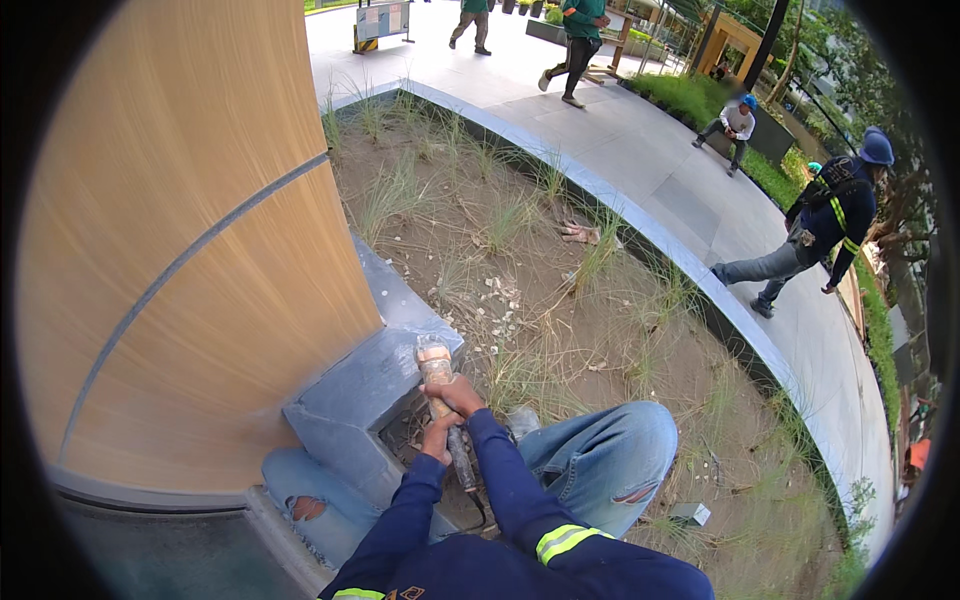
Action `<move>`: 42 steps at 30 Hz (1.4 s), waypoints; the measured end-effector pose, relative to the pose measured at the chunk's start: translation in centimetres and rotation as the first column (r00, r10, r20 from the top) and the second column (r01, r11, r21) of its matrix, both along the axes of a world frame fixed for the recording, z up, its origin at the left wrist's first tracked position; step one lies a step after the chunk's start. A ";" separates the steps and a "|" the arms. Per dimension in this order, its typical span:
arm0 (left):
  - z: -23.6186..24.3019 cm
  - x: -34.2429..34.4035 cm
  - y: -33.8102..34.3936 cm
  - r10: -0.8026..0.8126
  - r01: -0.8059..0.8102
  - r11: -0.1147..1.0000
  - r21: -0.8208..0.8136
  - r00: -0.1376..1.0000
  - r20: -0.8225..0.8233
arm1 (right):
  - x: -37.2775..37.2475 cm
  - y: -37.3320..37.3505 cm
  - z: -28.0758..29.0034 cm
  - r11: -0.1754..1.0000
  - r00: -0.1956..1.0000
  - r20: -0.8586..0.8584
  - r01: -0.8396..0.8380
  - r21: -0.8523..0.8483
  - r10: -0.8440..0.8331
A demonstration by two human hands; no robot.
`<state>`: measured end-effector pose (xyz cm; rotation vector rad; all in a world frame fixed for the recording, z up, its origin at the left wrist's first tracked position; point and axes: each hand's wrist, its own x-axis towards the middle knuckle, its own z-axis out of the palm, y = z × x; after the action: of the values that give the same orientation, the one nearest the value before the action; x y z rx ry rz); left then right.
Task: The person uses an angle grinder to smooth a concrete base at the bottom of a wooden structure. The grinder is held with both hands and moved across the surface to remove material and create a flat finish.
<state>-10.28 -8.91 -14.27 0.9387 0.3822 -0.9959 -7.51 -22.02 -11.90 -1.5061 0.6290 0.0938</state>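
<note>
My right hand (458, 393) grips the lower end of a pale sealant cartridge (433, 360). The cartridge's tip rests against the top edge of a grey base block (350, 390). My left hand (437, 438) is closed around the dark handle and rod (462, 465) of the same caulking tool, just below the right hand. Both sleeves are dark blue with a reflective band. My knees in torn blue jeans (610, 450) rest on the soil beside the block.
A curved wood-panelled wall (190, 230) rises on the left above the grey base. Sandy soil with sparse grass (520, 250) fills the planter, edged by a grey curb (640, 225). Several people walk or sit on the paved path (640, 140) beyond.
</note>
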 end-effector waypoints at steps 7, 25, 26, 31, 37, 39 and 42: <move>-0.7 -1.7 2.9 0.080 -0.079 0.996 0.049 0.997 -0.013 | 0.0 3.6 -2.0 0.990 0.993 -0.039 -0.116 -0.076 0.113; 0.4 -1.0 0.4 0.124 -0.124 0.992 0.012 0.992 0.010 | -0.1 1.2 2.0 0.996 0.993 -0.079 -0.080 0.040 0.083; 0.8 -1.0 0.2 0.071 -0.071 0.997 0.034 0.997 -0.003 | -0.4 0.9 2.4 0.999 0.995 -0.086 -0.049 -0.014 0.047; 2.2 -1.5 0.5 0.075 -0.074 0.996 0.057 0.997 -0.002 | -0.4 0.7 1.6 0.997 0.991 -0.118 -0.069 -0.016 0.067; 1.6 -3.5 5.9 0.230 -0.228 0.972 0.052 0.973 -0.032 | 0.1 7.1 -0.2 0.966 0.962 -0.092 -0.259 0.008 0.259; 2.0 -4.1 7.0 0.272 -0.268 0.961 0.067 0.960 -0.060 | -0.2 8.3 -0.7 0.946 0.942 -0.119 -0.321 -0.056 0.313; 2.9 -4.3 7.1 0.378 -0.369 0.923 0.111 0.922 -0.081 | -0.3 9.2 0.3 0.937 0.933 -0.120 -0.345 -0.047 0.338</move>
<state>-14.59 -1.81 -11.40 0.8598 0.6723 -0.6785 -7.77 -12.83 -11.60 -1.6731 0.4547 0.4306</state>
